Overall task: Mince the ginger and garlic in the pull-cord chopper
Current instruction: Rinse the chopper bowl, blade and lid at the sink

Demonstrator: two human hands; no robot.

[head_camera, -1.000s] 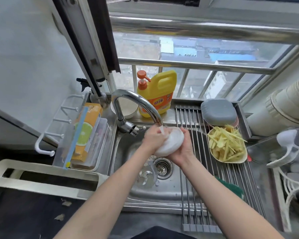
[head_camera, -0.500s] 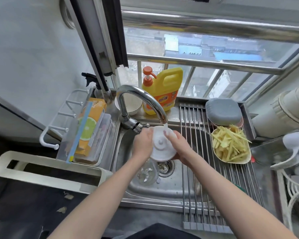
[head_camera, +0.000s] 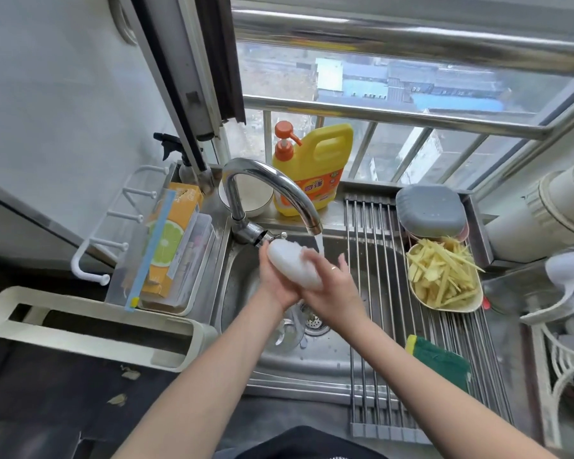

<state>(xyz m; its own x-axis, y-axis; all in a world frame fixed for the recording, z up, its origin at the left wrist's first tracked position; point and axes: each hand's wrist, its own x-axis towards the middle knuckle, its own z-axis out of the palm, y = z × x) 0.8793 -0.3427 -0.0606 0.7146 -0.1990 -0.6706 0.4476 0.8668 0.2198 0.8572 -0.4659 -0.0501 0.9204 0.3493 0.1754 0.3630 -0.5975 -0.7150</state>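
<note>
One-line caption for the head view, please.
Both hands, left and right, rinse the white chopper lid under the running faucet over the sink, beside a dish of ginger strips.
</note>
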